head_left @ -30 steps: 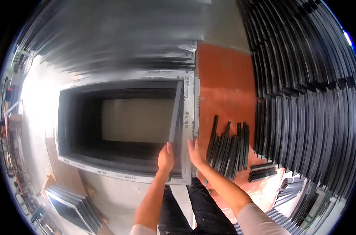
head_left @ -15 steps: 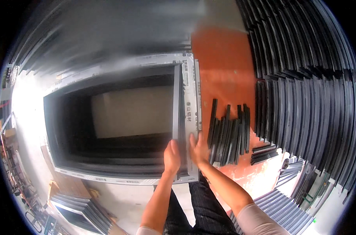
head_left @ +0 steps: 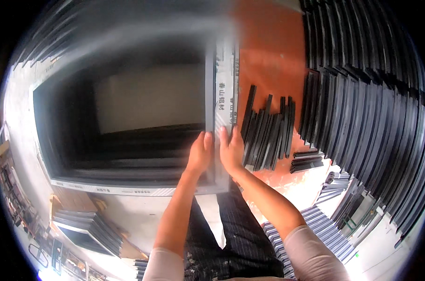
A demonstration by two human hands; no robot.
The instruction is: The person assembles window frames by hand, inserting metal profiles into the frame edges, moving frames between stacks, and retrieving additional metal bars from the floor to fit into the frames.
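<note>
Head view: the left hand and the right hand sit close beside each other at the near right corner of a frame, thumbs pointing away from the person. The left hand lies on the inner side, its thumb against a grey strip; the right hand lies on the outer side, its thumb over the white, printed face. Neither spreads wide, but much of their fingers is hidden, so I cannot tell how firmly either one grips.

The frame lies flat just ahead of the person and reaches well to the left, its far side lost in blur. Through its opening, dark layers go down like more frames underneath, with a pale patch at the bottom. Dark trousers show below the near edge.

Right of the frame, loose black bars (their ends uneven) lie on an orange surface, with a few short bars nearby. Farther right, long dark profiles lie in tight rows. Silvery strips fill the lower right, while smaller frames lean together at lower left, above the pale floor.
</note>
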